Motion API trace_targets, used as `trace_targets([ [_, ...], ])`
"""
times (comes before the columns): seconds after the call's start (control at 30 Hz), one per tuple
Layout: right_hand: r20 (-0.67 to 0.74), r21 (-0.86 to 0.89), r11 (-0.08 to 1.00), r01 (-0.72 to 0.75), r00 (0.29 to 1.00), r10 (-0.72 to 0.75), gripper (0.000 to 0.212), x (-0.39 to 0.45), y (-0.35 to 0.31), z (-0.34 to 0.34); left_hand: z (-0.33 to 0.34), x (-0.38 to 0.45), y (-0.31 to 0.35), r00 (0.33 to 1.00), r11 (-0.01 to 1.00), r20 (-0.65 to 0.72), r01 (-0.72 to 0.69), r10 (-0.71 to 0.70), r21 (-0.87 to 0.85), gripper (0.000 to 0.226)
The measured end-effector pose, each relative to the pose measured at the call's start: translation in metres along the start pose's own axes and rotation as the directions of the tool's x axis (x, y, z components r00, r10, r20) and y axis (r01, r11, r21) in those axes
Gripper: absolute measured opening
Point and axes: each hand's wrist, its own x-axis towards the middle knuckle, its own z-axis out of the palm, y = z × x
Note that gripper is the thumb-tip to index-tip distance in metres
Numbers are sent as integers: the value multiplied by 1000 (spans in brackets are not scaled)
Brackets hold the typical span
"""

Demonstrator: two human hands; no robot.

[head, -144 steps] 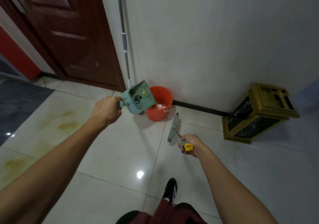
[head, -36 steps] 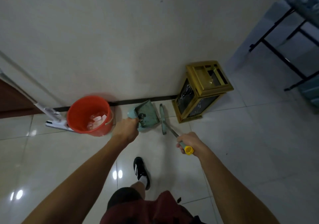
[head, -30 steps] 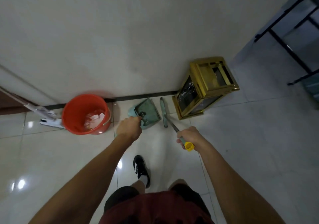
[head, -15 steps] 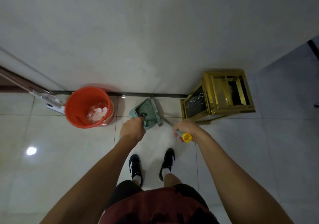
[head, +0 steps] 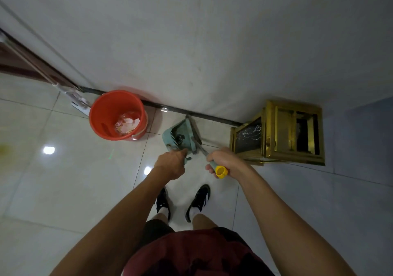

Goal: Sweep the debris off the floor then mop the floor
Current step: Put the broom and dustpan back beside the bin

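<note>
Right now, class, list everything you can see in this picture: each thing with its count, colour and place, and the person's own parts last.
bucket: one, red-orange, on the floor by the wall, scraps of paper inside.
dustpan: one, pale green, on the floor right of the bucket.
broom: one, green head at the dustpan's right edge, yellow cap on the handle end.
mop: one, white head, left of the bucket, handle running up and left.
box stand: one, gold frame, dark panels, by the wall at right.
shoes: two, black.
left hand: grips the dustpan handle.
right hand: grips the broom handle.
</note>
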Motion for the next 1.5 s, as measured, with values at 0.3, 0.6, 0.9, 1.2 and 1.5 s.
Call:
trace_targets([
  [0.3, 63, -134, 989, 59, 997, -51, 7, -11, 18, 13, 18, -9, 17, 997, 985, 67, -15, 27, -171, 54],
  [0.6, 80, -172, 982, 83, 994, -70, 14, -30, 29, 17, 38, -19, 25, 999, 957, 28, -37, 47, -289, 61],
  [0.9, 120, -188, 978, 95, 990, -73, 19, -42, 32, 30, 50, -30, 21, 990, 959, 22, -127, 136, -254, 60],
  [1.2, 210, -264, 954, 145, 973, -90, 30, -50, 39, 28, 53, -34, 9, 963, 930, 52, -239, 263, -279, 90],
  [1.5, 24, -152, 988, -6, 1000, 10, 35, -19, 71, 1, 51, -38, 16, 971, 921, -30, -233, 235, -311, 70],
])
